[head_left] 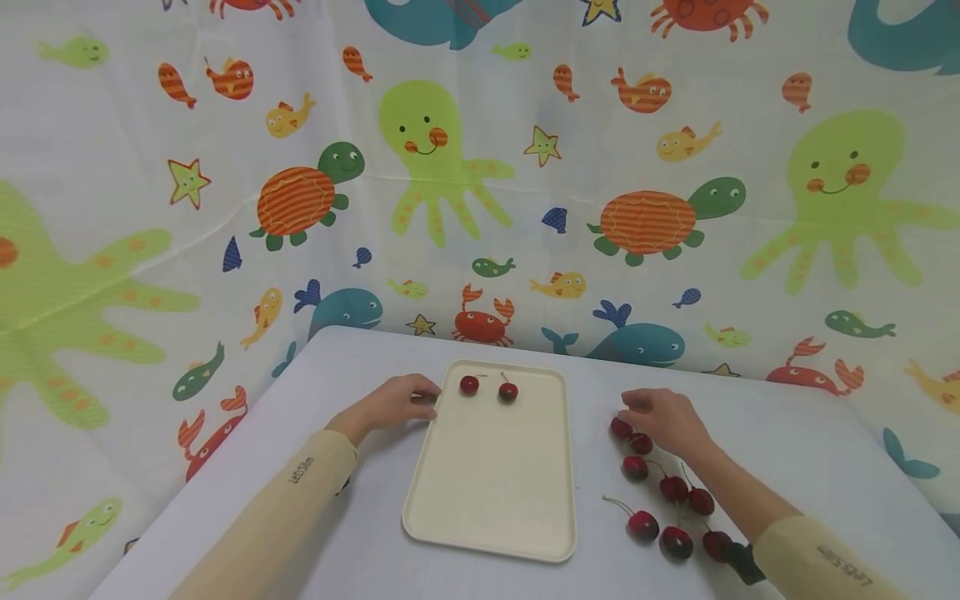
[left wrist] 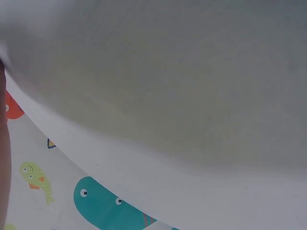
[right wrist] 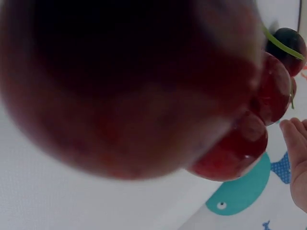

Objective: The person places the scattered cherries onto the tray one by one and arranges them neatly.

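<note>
In the head view my left hand (head_left: 396,405) is at the left rim of a cream rectangular tray (head_left: 495,467), its thumb and fingertips touching the edge. Two dark red cherries with stems, one left (head_left: 468,385) and one right (head_left: 507,391), lie near the tray's far end. To the right of the tray, my right hand (head_left: 663,419) hovers with bent fingers over a loose group of cherries. Its fingertips are right by the farthest cherry (head_left: 620,427), partly covering it. The right wrist view shows a large blurred cherry (right wrist: 120,96) close to the camera, and fingers (right wrist: 298,163) at the right edge.
Several more cherries (head_left: 634,467) trail toward the front right of the white table (head_left: 360,533), some beneath the right forearm. A curtain (head_left: 480,192) printed with sea animals stands behind the table. Only tabletop and curtain fill most of the left wrist view.
</note>
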A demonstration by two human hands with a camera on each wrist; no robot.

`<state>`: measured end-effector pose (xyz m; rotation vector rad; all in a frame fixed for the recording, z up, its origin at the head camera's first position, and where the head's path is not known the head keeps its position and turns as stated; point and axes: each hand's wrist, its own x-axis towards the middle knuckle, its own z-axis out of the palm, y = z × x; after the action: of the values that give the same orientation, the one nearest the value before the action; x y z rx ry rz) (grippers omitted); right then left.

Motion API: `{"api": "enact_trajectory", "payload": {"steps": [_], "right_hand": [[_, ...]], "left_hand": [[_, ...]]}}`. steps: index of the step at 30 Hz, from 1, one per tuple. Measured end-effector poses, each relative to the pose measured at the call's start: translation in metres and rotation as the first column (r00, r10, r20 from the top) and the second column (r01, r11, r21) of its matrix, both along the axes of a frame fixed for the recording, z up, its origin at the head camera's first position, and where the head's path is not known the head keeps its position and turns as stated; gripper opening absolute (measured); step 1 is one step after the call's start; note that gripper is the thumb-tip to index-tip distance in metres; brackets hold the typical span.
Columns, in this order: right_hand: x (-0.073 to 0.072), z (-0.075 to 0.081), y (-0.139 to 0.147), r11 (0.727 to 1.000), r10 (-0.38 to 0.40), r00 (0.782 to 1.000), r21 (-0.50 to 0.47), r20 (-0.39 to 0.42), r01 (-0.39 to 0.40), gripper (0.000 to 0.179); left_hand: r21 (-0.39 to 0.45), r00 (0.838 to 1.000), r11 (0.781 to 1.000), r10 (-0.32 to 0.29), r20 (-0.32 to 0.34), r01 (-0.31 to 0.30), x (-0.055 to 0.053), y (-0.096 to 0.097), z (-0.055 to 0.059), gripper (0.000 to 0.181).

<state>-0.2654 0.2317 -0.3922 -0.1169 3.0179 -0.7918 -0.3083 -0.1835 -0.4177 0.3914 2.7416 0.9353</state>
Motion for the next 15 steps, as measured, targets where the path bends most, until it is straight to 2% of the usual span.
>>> {"api": "enact_trajectory", "payload": {"steps": [7,15], "right_hand": [[0.009,-0.007,-0.006,1.0,0.006,1.0,0.017,0.018,-0.006,0.045],[0.015,-0.01,-0.012,0.998,0.023,1.0,0.056,-0.003,-0.022,0.043]], "left_hand": [[-0.001,1.0,1.0,-0.016,-0.001,0.016,0.001,-0.003,0.002,0.042],[-0.004,1.0,1.0,-0.025,0.004,0.025,0.003,-0.007,0.003,0.042]]}}
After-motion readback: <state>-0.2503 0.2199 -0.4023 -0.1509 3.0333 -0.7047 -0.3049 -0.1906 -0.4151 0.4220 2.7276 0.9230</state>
